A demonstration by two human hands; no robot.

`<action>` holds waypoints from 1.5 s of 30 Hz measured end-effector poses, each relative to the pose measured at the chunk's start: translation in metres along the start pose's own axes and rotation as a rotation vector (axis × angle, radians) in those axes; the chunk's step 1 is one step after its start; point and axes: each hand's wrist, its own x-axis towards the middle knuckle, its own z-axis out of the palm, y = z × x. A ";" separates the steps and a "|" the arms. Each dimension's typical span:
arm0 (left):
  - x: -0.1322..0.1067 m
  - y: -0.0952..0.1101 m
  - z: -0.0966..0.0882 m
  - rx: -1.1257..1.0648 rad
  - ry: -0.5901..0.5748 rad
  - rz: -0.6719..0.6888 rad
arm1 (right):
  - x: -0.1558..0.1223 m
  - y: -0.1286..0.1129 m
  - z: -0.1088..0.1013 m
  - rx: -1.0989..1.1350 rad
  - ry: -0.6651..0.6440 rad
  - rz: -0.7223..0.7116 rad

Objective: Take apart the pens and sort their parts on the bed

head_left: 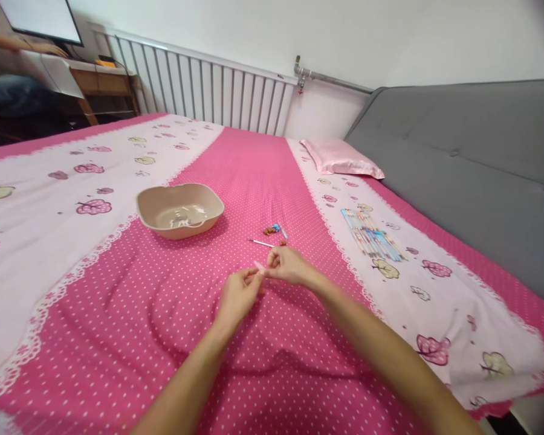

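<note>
My left hand and my right hand meet over the pink dotted bedsheet, fingers pinched together on a small pale pink piece, perhaps a pen part. Just beyond the hands lies a thin pen refill, and past it a small heap of pen parts. A beige bowl with a few white bits inside sits to the far left of the hands. A row of several pens lies on the lighter strip to the right.
A pink pillow lies at the head of the bed against a grey padded headboard. A white radiator runs along the far wall. At the far left stand a wooden desk and a monitor, where another person sits.
</note>
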 end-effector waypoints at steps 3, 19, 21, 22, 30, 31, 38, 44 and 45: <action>-0.002 0.005 0.001 -0.165 -0.049 -0.015 | -0.007 -0.010 0.007 0.092 -0.004 -0.123; 0.005 0.006 -0.006 -0.076 0.158 0.205 | 0.059 0.031 0.028 -0.202 0.295 0.182; 0.005 0.005 -0.006 -0.029 0.146 0.254 | 0.057 0.029 0.029 -0.203 0.319 0.190; 0.005 0.004 -0.007 0.009 0.152 0.284 | 0.054 0.026 0.026 -0.199 0.336 0.187; -0.005 0.007 -0.007 0.393 0.327 0.455 | -0.009 0.014 -0.017 -0.012 0.431 -0.096; -0.006 0.007 -0.007 0.408 0.349 0.443 | -0.017 0.015 -0.020 0.058 0.432 -0.154; -0.006 0.008 -0.005 0.534 0.467 0.577 | -0.054 0.013 -0.035 0.139 0.509 -0.317; -0.003 0.009 -0.007 0.644 0.491 0.804 | -0.060 0.014 -0.045 0.088 0.522 -0.291; -0.003 0.010 -0.007 0.652 0.493 0.820 | -0.060 0.015 -0.045 0.076 0.512 -0.291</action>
